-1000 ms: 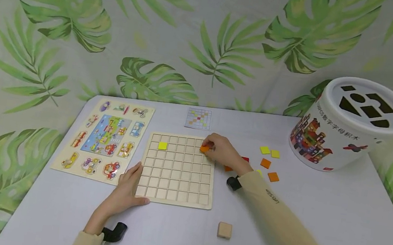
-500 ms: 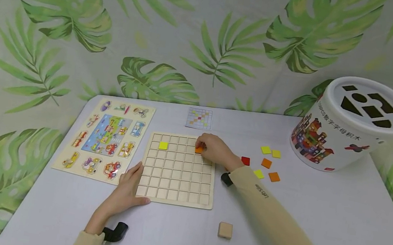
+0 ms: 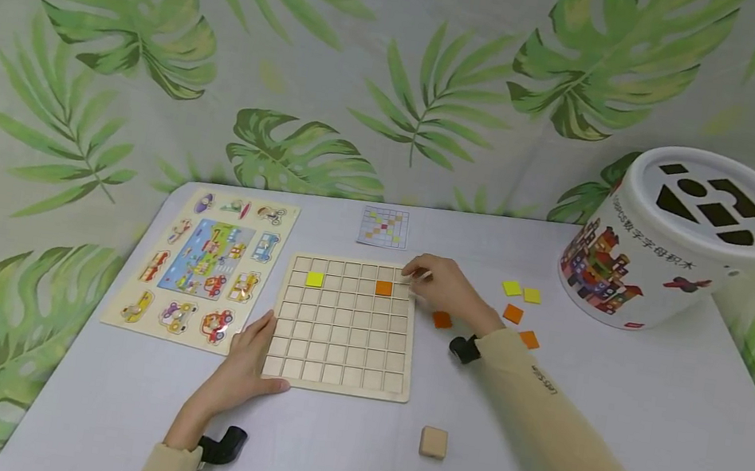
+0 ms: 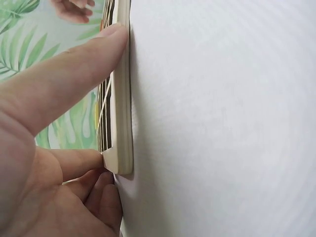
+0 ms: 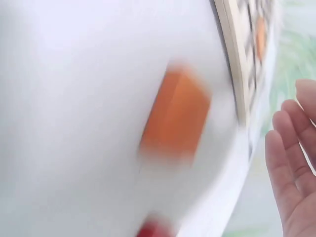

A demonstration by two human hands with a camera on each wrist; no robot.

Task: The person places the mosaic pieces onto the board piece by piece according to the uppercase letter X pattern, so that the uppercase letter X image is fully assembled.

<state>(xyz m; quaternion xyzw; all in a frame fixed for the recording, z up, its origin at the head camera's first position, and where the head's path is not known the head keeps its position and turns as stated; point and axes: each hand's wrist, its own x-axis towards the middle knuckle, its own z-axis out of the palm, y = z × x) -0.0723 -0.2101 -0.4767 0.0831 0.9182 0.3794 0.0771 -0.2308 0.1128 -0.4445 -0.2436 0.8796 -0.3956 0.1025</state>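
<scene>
A wooden grid board (image 3: 341, 337) lies on the white table. My left hand (image 3: 248, 366) holds its near left corner, thumb on the front edge and fingers along the left side; the thumb (image 4: 74, 74) shows against the board's edge in the left wrist view. In the second row from the back sit a yellow tile (image 3: 316, 280) and, further right, an orange tile (image 3: 384, 289). Just past the board's far right corner, my right hand (image 3: 443, 285) is raised with nothing in its fingers. A loose orange tile (image 5: 175, 116) lies below it, blurred, with a red tile (image 5: 153, 228) nearby.
Several yellow and orange tiles (image 3: 513, 313) lie right of the board. Behind it is a small pattern card (image 3: 383, 227). A picture puzzle (image 3: 206, 268) lies left, a wooden block (image 3: 434, 442) in front, and a white bucket (image 3: 669, 244) stands at the back right.
My right hand has set the orange tile into a cell of the board's second row, let go of it and moved off to the right. The left hand stays on the board.
</scene>
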